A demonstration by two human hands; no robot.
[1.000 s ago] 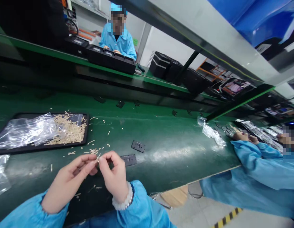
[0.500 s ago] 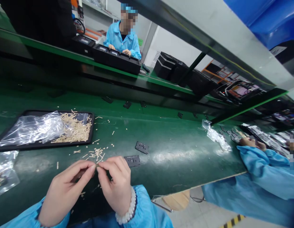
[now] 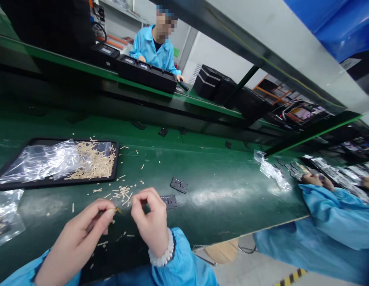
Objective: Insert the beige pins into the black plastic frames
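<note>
Between thumb and forefinger, my left hand [image 3: 86, 228] pinches a small thin brownish-gold strip [image 3: 119, 210], whose free end points right. Just right of it, my right hand [image 3: 150, 216] is closed in a pinch, a small gap away from the strip; anything in its fingertips is too small to name. A loose pile of short beige strips [image 3: 123, 192] lies on the green table behind the hands. One flat black plastic plate [image 3: 170, 201] is partly covered by my right hand, and a second black plate [image 3: 179, 185] lies just beyond it.
A black tray [image 3: 32, 184] at the left holds clear plastic bags and many beige strips. Another clear bag [image 3: 8, 214] lies nearer. A co-worker's sleeve [image 3: 324, 206] is at the right; a person [image 3: 154, 43] stands across the bench. Small black parts [image 3: 163, 131] line the back.
My hands, touching at the fingertips before, have come apart; the right moved right and the brownish-gold strip now shows in my left. The person opposite has reached toward a dark tool.
</note>
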